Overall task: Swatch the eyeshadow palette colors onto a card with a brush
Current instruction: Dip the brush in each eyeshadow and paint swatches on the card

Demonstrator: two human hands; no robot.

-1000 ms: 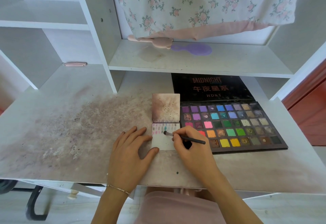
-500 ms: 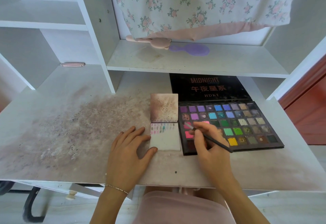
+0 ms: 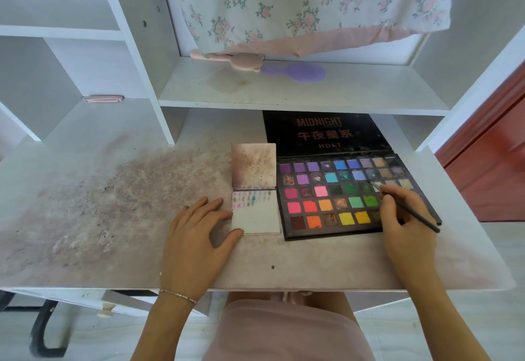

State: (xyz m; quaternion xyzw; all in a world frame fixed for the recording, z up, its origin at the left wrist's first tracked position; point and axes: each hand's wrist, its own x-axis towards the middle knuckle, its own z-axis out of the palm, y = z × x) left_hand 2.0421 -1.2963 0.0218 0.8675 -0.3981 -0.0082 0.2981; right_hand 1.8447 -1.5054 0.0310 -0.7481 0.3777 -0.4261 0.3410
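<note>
The right hand (image 3: 403, 227) pinches the brush (image 3: 412, 210), its tip on the palette (image 3: 341, 190); the left hand (image 3: 196, 235) lies flat, fingers relaxed, touching the card (image 3: 257, 217).

It looked like a home bedroom: a white desk (image 3: 85, 190) with shelves (image 3: 284, 90), floral curtain (image 3: 298, 2), and hairbrushes (image 3: 295, 72).

— Where's the thin dark-handled brush (image 3: 409, 209)?
— Pinched in the right hand (image 3: 404, 223), tip on a pale pan at the right of the open black multicolour eyeshadow palette (image 3: 352, 193).
— And the left hand (image 3: 196, 235)?
— Flat on the stained white desk (image 3: 99, 204), fingers touching the small white swatch card (image 3: 257, 218).
</note>
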